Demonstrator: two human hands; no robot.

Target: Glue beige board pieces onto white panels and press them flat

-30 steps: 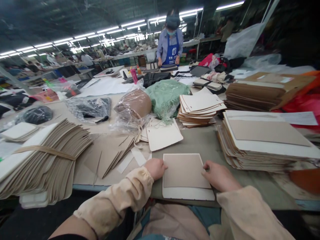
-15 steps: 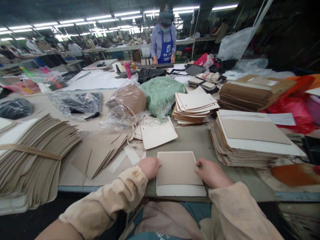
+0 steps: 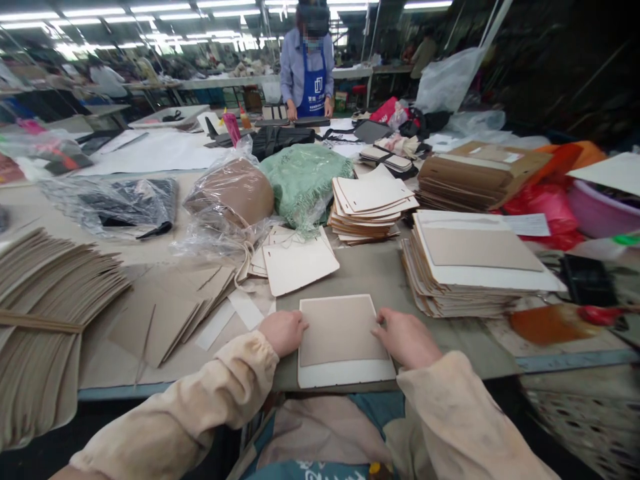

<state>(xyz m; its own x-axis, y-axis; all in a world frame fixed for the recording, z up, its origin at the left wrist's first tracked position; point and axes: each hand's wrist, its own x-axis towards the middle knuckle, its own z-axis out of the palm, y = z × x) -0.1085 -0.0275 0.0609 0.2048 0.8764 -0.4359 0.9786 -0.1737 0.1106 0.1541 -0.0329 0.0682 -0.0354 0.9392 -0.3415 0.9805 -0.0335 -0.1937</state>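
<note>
In front of me on the table lies a white panel (image 3: 345, 377) with a smaller beige panel (image 3: 337, 331) flat on top. The beige panel leaves a white strip showing along the near edge. My left hand (image 3: 284, 331) is closed, with thumb and finger at the panels' left edge. At the right edge, my right hand (image 3: 407, 337) has its thumb and forefinger pinched together on the beige panel's side. Whether the fingertips also grip the white panel I cannot tell. Beige sleeve covers reach both wrists.
Beige pieces (image 3: 170, 320) and white panels (image 3: 303, 263) lie to the left and behind. A tall panel stack (image 3: 460, 293) stands right, near a bottle of amber liquid (image 3: 550, 325). A strapped bundle (image 3: 45, 340) sits far left. Across the table stands a co-worker (image 3: 307, 73) in a blue apron.
My view has turned to the right, so everything sits further left in the picture. Both hands remain at the two sides of the panels, which lie much as before.
</note>
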